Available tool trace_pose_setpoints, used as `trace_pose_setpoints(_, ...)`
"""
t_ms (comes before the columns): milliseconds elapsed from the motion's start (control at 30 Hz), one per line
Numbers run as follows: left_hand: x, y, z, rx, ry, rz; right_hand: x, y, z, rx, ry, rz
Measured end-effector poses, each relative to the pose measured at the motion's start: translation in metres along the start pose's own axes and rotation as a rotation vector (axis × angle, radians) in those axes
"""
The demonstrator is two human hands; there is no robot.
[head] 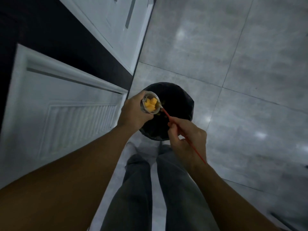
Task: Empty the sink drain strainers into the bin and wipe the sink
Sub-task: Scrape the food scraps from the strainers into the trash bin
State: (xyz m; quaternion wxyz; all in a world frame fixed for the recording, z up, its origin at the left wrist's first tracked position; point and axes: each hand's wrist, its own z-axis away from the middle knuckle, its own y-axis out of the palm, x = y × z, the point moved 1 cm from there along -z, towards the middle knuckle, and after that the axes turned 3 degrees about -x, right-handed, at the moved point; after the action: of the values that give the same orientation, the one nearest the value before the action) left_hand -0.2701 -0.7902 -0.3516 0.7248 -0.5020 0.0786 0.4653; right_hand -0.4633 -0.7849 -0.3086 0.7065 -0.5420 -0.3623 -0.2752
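Left hand (133, 112): grips drain strainer (150, 104) holding yellow scraps (150, 104), over black-lined bin (173, 112). Right hand (186, 139): pinches red stick (183, 135), tip at strainer rim.

strainer (150, 104) above bin (176, 104), bin on floor (233, 64), cabinets (66, 114) left

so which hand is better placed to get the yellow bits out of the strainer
Right. The right hand already holds the red stick with its tip at the strainer rim, over the bin. The left hand is holding the strainer.
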Motion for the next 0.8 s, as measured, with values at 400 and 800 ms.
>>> trace_pose_setpoints(400,0.000,0.012,-0.007,-0.020,0.001,-0.067,0.003,0.010,-0.011,0.154,-0.041,0.011)
trace_pose_setpoints(800,0.001,0.006,-0.016,0.037,0.004,-0.141,-0.015,-0.003,-0.011,0.151,-0.072,0.068)
